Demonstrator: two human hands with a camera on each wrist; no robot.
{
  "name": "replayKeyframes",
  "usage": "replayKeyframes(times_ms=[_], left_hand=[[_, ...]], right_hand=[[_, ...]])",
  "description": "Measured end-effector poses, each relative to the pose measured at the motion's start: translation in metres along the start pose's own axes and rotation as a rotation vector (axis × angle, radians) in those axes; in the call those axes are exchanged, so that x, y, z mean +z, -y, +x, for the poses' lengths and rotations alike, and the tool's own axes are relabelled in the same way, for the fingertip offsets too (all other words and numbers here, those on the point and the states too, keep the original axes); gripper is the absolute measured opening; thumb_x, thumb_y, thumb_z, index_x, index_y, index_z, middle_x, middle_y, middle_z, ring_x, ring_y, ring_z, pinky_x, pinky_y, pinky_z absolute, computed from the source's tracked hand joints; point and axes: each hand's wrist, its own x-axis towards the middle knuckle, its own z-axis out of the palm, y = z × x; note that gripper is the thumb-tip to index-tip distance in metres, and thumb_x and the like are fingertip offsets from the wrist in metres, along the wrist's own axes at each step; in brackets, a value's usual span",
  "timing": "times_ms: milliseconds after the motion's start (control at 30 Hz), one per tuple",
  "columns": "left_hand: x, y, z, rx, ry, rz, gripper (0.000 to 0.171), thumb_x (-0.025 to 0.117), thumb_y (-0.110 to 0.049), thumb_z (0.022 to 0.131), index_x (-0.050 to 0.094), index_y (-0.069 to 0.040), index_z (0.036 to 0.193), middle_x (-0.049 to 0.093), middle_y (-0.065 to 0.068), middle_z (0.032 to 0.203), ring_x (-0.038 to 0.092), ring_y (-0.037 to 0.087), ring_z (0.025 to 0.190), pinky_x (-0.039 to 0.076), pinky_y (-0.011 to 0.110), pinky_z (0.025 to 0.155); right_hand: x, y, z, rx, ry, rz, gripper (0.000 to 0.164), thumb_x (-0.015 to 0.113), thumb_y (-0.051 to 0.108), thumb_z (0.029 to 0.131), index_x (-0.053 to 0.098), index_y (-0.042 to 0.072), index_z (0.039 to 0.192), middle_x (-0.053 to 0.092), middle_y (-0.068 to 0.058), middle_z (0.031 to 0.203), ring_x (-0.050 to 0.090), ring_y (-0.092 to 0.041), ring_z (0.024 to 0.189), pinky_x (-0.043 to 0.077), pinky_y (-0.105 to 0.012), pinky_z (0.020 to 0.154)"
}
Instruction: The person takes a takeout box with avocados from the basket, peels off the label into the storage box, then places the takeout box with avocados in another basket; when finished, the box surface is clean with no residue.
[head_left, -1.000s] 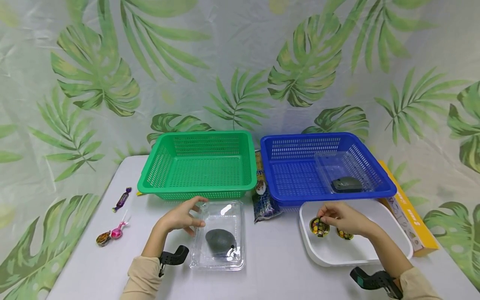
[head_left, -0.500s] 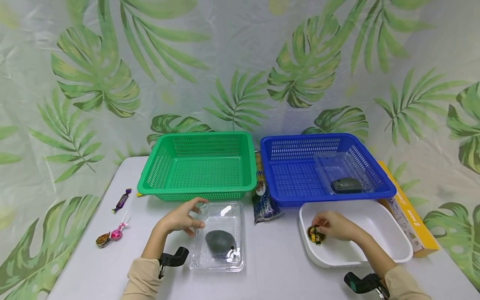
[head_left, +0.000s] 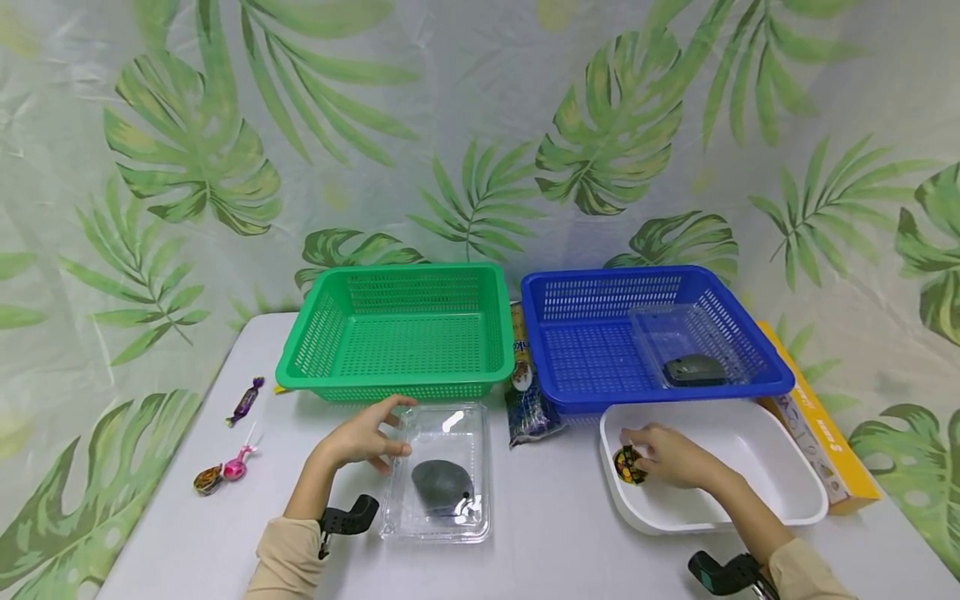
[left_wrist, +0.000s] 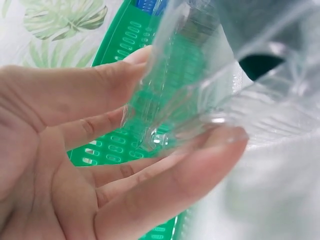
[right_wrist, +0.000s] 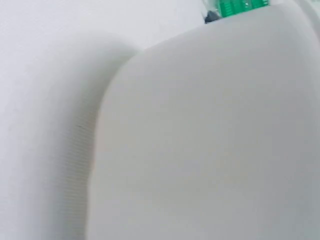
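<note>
My left hand (head_left: 370,435) grips the left edge of a clear plastic container (head_left: 446,425). In the left wrist view its fingers (left_wrist: 170,185) lie on either side of the crumpled-looking clear plastic edge. A dark grey rounded thing (head_left: 441,483) shows through the container; its kind is unclear. My right hand (head_left: 675,457) reaches into a white tub (head_left: 750,417). Near its left wall, thumb and fingertips hold a round candy (head_left: 628,465) in a dark, gold-patterned wrapper. The right wrist view shows only the tub's pale outer wall (right_wrist: 200,125), hiding that hand.
A green basket (head_left: 393,387) and a blue basket (head_left: 585,396) stand behind; the blue one holds another clear container with a dark rounded thing (head_left: 695,369). A shiny packet (head_left: 532,412) lies between them. Several wrapped candies (head_left: 234,468) lie left. A yellow box (head_left: 825,442) lies right.
My right hand has moved slightly left and down in the tub with the round candy. A second round candy, visible a second ago, is now out of sight. The left hand has not moved.
</note>
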Motion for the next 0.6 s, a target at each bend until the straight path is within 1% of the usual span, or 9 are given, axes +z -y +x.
replayKeyframes(times_ms=[33,133,200,233,333,400,467,533,600], left_hand=[[0.0,0.0,0.0,-0.004,-0.002,-0.003,0.068,0.07,0.002,0.081,0.035,-0.001,0.139,0.043,0.034,0.119,0.063,0.026,0.067,0.058,0.04,0.053],[0.0,0.002,-0.001,-0.017,-0.01,-0.015,0.069,0.071,-0.001,0.081,0.035,-0.001,0.14,0.048,0.029,0.11,0.062,0.024,0.066,0.058,0.042,0.054],[-0.001,0.004,-0.001,-0.013,-0.004,-0.014,0.069,0.071,-0.004,0.082,0.033,0.0,0.14,0.051,0.025,0.105,0.062,0.023,0.063,0.058,0.043,0.054],[-0.001,0.005,-0.002,-0.01,-0.001,-0.013,0.069,0.071,-0.005,0.082,0.033,0.0,0.14,0.052,0.024,0.103,0.061,0.022,0.062,0.058,0.043,0.054],[-0.001,0.008,-0.003,0.015,0.015,-0.011,0.069,0.07,-0.009,0.084,0.031,0.001,0.141,0.053,0.021,0.1,0.062,0.022,0.059,0.058,0.043,0.054],[-0.001,0.011,-0.004,0.034,0.028,-0.018,0.069,0.069,-0.012,0.086,0.03,0.002,0.141,0.054,0.021,0.099,0.062,0.021,0.059,0.058,0.043,0.054],[-0.002,0.014,-0.005,0.045,0.038,-0.037,0.069,0.068,-0.014,0.087,0.029,0.001,0.142,0.054,0.021,0.099,0.062,0.022,0.058,0.058,0.043,0.054],[-0.003,0.017,-0.007,0.057,0.055,-0.065,0.071,0.067,-0.014,0.088,0.026,0.0,0.144,0.053,0.021,0.099,0.062,0.022,0.059,0.058,0.044,0.055],[-0.003,0.019,-0.008,0.063,0.067,-0.094,0.073,0.067,-0.013,0.088,0.024,0.0,0.145,0.051,0.021,0.1,0.062,0.022,0.061,0.058,0.046,0.056]], right_hand=[[-0.003,0.0,-0.001,0.003,-0.005,0.007,0.042,0.066,0.002,0.081,0.056,-0.016,0.119,0.062,-0.025,0.102,0.057,-0.022,0.076,0.05,-0.032,0.063],[-0.016,-0.002,-0.005,-0.012,-0.006,0.057,0.04,0.063,0.003,0.086,0.055,-0.014,0.12,0.061,-0.027,0.109,0.061,-0.033,0.089,0.055,-0.037,0.071],[-0.028,-0.005,-0.008,-0.056,-0.003,0.111,0.036,0.06,0.005,0.089,0.055,-0.014,0.12,0.062,-0.025,0.11,0.062,-0.031,0.091,0.055,-0.034,0.073],[-0.035,-0.006,-0.01,-0.087,-0.004,0.137,0.034,0.058,0.005,0.091,0.056,-0.014,0.119,0.063,-0.023,0.107,0.062,-0.028,0.09,0.055,-0.032,0.072],[-0.056,-0.009,-0.02,-0.131,-0.028,0.194,0.031,0.056,0.007,0.094,0.057,-0.013,0.118,0.065,-0.014,0.1,0.062,-0.015,0.087,0.054,-0.025,0.07],[-0.07,-0.011,-0.026,-0.129,-0.073,0.206,0.03,0.056,0.007,0.094,0.057,-0.011,0.118,0.066,-0.009,0.098,0.062,-0.007,0.085,0.054,-0.023,0.069],[-0.083,-0.015,-0.031,-0.092,-0.145,0.182,0.03,0.058,0.007,0.093,0.057,-0.009,0.119,0.066,-0.007,0.097,0.061,-0.001,0.084,0.054,-0.021,0.068],[-0.096,-0.022,-0.034,-0.067,-0.225,0.156,0.032,0.058,0.005,0.092,0.055,-0.01,0.12,0.066,-0.009,0.098,0.06,0.001,0.085,0.053,-0.019,0.067],[-0.107,-0.033,-0.035,-0.004,-0.304,0.125,0.034,0.058,0.006,0.093,0.053,-0.009,0.123,0.065,-0.013,0.099,0.059,0.003,0.085,0.052,-0.018,0.066]])
